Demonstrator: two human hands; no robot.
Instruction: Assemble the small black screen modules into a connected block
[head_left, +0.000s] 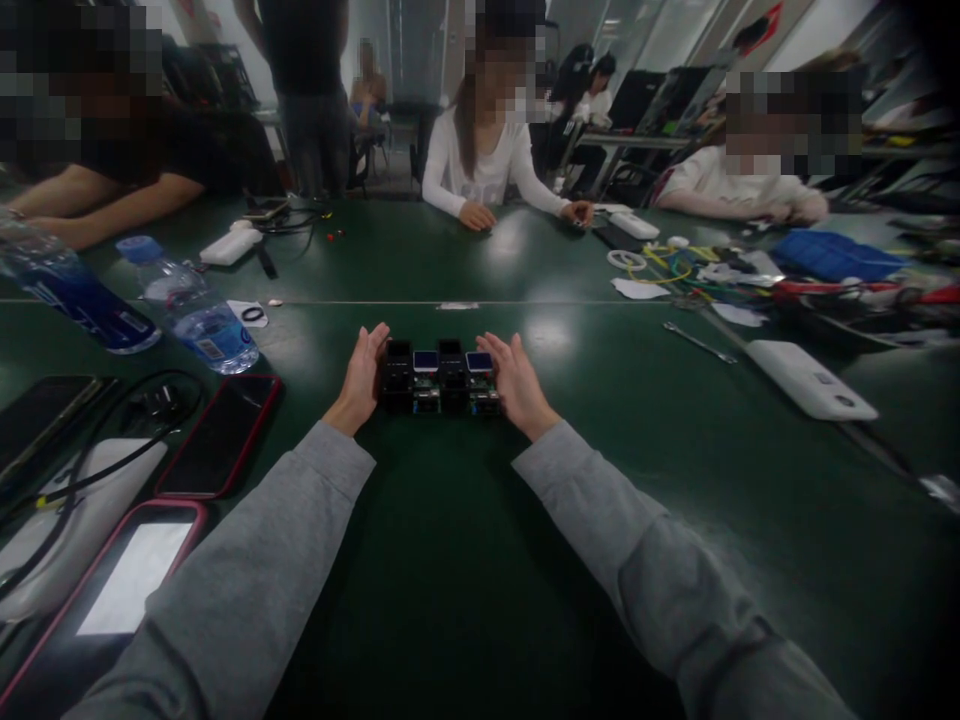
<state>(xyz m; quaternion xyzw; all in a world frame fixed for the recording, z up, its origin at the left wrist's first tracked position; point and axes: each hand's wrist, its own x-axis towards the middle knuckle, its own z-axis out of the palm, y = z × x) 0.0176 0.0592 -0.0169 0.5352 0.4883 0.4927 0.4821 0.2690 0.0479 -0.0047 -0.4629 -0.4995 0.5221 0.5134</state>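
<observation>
A row of small black electronic modules [451, 380] stands on the dark green table, with several parts side by side, little dark screens and bits of green circuit board. My left hand [363, 378] is upright at the row's left end, palm inward and fingers stretched out. At the other end, my right hand [520, 382] mirrors it, its fingers also straight and its palm against or very near the last module. Neither hand wraps around anything. Whether both palms press on the row I cannot tell.
Left stand two plastic bottles [199, 310], a red-edged phone [221, 437], a pink-cased phone [127, 590], a white power bank [82, 510] and a black cable. Right lie a wrench [700, 342], another white power bank [811, 380] and tangled wires [675, 265]. People sit across the table.
</observation>
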